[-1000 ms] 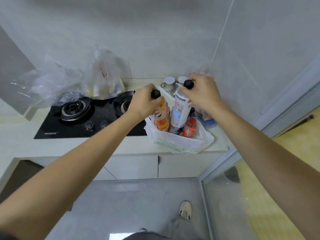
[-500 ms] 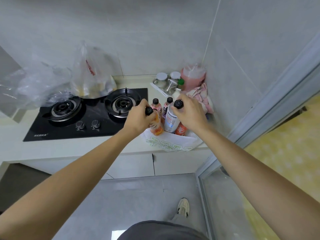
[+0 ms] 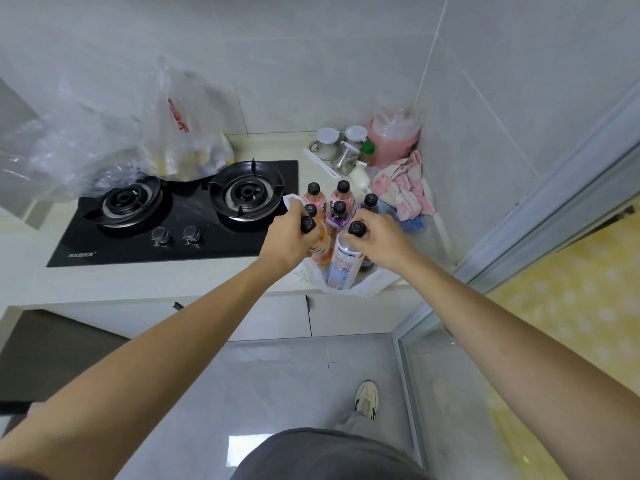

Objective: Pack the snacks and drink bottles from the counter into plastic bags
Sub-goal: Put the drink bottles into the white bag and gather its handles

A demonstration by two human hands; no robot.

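Far left on the counter (image 3: pixel 145 282): clear plastic bags (image 3: pixel 69 157), crumpled and puffy, one with snacks (image 3: pixel 188 161) inside, sitting at the back edge of the stove (image 3: pixel 180 216). Very light and floppy; easy to tear, so best held by the handles.

Next, toward the right end of the counter: a white bag (image 3: pixel 367 289) lying open at the front edge, soft and thin, sides sagging down. May slump if bumped.

Left hand (image 3: pixel 287 237): grip curled tight round the neck of an orange bottle (image 3: pixel 320 245), just under the black cap. Bottle standing in the white bag, leaning a little.

Right hand (image 3: pixel 381 240): grip pinching the top of a tall clear bottle (image 3: pixel 343 265) with a white and blue label, fingers around its black cap. Bottom of it down in the bag, touching the orange one.

Behind the hands: more small bottles (image 3: pixel 341 202) with black caps, pink, orange and purple, standing close together near the back. Cannot tell if all of these are inside the bag.

Probably full and heavy, hard plastic, smooth and a bit slippy. Best place to hold: the thin neck under the cap, where fingers can hook. Heavy load for a thin bag, so lift with care.

Right corner: a pink cloth (image 3: pixel 401 188), jars (image 3: pixel 329 140), a pink jug (image 3: pixel 393 140).
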